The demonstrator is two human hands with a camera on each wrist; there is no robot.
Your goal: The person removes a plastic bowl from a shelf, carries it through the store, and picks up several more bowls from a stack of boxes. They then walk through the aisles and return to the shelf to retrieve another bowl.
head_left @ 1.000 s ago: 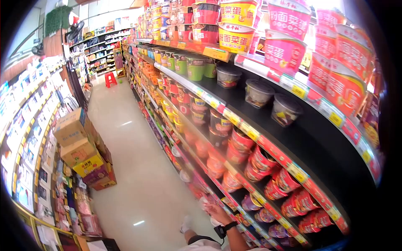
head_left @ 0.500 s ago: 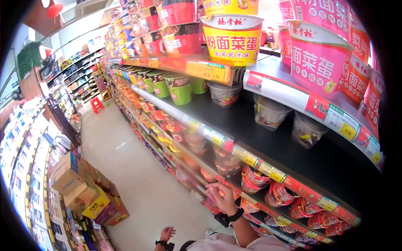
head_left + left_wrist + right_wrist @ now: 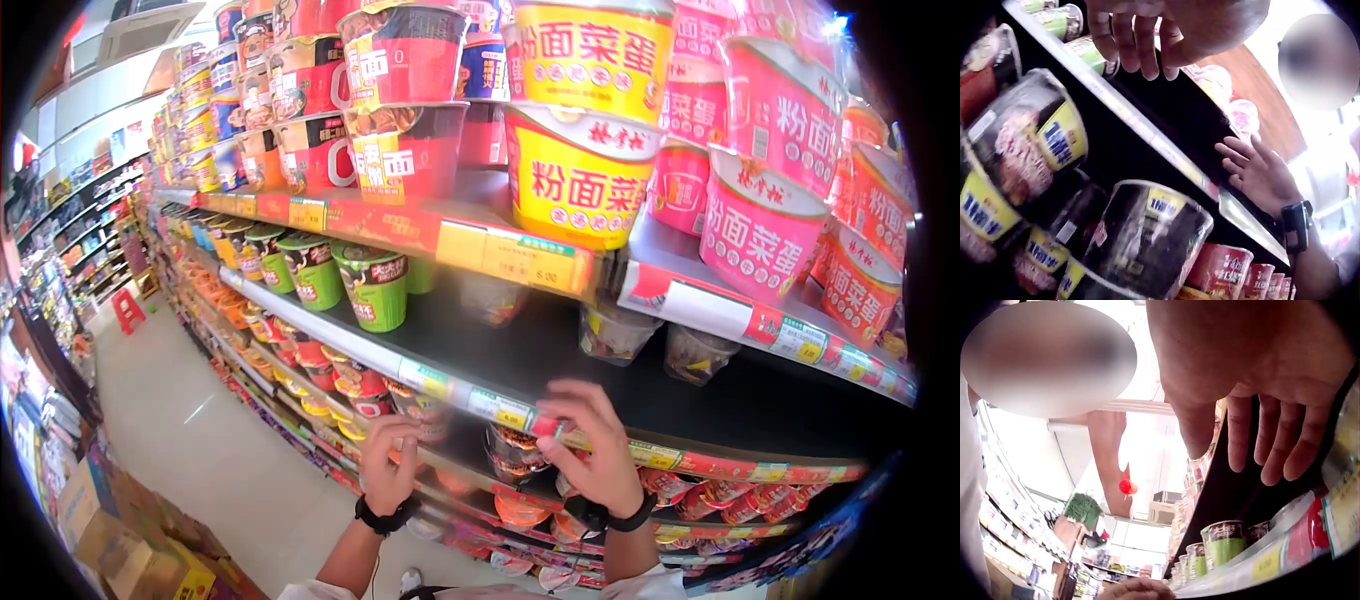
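My left hand (image 3: 388,465) is raised before the shelving, fingers loosely bent and holding nothing. To its right my right hand (image 3: 595,450) spreads its fingers and thumb at the price-label strip (image 3: 500,408) of the black shelf, also without anything in its grasp. On that shelf sit clear plastic bowls (image 3: 615,330) and green instant-noodle cups (image 3: 372,290). In the left wrist view, dark noodle tubs (image 3: 1147,237) with yellow labels stand on the shelf below the hands. Seen from the right wrist, the right hand's fingers (image 3: 1285,444) extend over the dark shelf.
Yellow noodle buckets (image 3: 585,180) and pink ones (image 3: 765,225) are stacked on the shelf above, whose edge juts out over the hands. Cardboard boxes (image 3: 130,540) stand at the lower left. A red stool (image 3: 127,311) is farther down the aisle.
Both hands have risen in front of the shelf; the left came into view from below and moved up. The head view has swung right and come closer to the shelves.
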